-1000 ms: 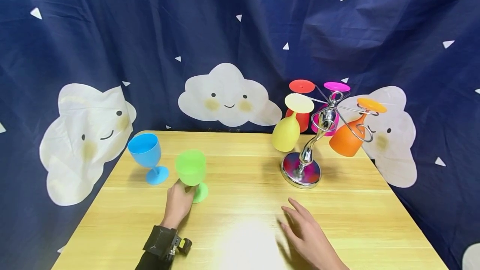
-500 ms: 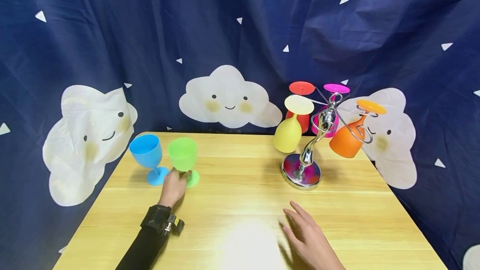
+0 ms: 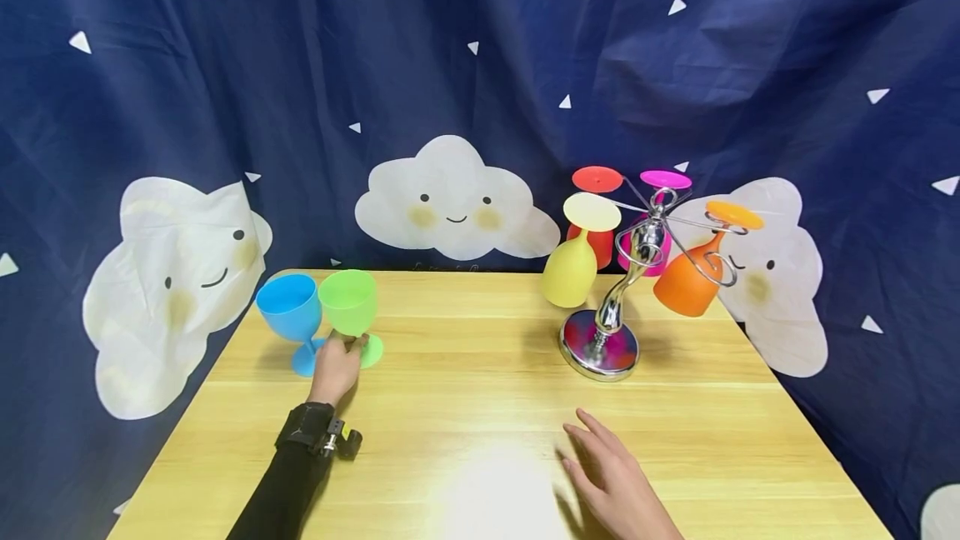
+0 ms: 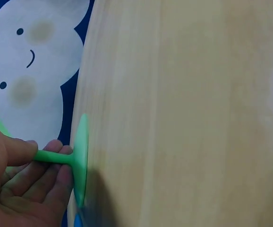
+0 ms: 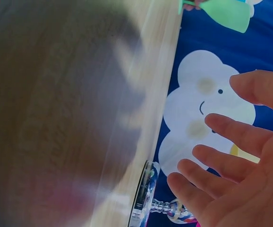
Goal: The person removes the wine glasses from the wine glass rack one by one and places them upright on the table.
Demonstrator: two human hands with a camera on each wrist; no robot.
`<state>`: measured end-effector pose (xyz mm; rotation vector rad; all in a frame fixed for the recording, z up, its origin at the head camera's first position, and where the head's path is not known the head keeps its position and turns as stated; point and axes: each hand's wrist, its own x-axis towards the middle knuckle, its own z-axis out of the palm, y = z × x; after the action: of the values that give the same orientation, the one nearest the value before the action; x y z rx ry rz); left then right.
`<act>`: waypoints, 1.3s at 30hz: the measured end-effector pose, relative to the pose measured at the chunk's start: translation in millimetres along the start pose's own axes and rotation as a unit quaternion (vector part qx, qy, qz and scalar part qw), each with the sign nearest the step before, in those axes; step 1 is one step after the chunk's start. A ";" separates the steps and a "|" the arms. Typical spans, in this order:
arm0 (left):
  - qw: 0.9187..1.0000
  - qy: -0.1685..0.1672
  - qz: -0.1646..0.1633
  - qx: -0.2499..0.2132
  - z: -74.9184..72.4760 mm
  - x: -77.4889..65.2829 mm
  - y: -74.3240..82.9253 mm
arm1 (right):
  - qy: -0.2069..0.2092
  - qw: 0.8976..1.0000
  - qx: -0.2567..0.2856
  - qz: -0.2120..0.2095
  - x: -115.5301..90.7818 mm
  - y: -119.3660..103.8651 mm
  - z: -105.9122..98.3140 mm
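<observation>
The right hand (image 3: 613,477) hovers relaxed and free over the wooden table (image 3: 457,382), the left hand (image 3: 335,370) farther off pinches the stem of an upright green goblet (image 3: 348,307) just beside a blue goblet (image 3: 289,311), and a chrome rack (image 3: 614,305) holding four upended goblets (image 3: 567,275) stands before a navy curtain (image 3: 405,48).

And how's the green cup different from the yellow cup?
The green cup is right way up, but the yellow cup is upside down. The left hand pinches the green cup's stem, while the yellow cup hangs from the rack. Both have a rounded bowl, a thin stem and a flat round foot.
</observation>
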<state>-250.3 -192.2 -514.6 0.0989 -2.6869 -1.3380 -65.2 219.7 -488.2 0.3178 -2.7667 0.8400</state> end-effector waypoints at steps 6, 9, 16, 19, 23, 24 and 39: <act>0.998 -0.003 -0.038 -0.046 -8.1 -9.2 1.8 | -0.019 1.000 0.010 0.012 -0.2 0.1 -2.5; 0.997 -0.008 -0.049 -0.066 -13.4 -23.4 9.6 | -0.018 1.000 0.010 0.012 0.8 1.1 -5.7; 0.999 0.011 -0.021 0.024 -12.1 -67.6 39.0 | 0.022 0.999 -0.002 -0.027 8.3 2.7 -12.0; 0.995 0.025 0.039 0.093 -5.7 -85.2 53.8 | 0.038 0.998 -0.008 -0.042 15.5 1.8 -12.1; 0.974 0.033 0.129 0.181 4.6 -101.7 72.9 | 0.042 0.998 -0.018 -0.050 27.9 0.2 -8.2; 0.970 0.027 0.145 0.194 7.4 -104.6 77.2 | 0.045 0.997 -0.024 -0.054 31.2 -0.3 -6.3; 0.956 -0.046 0.162 0.239 49.0 -125.7 93.0 | 0.042 0.988 -0.121 -0.082 66.1 -7.0 20.6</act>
<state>-133.3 -82.4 -481.5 -0.3492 -2.8790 -0.6019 -129.3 193.2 -482.5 0.4461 -2.6822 0.4613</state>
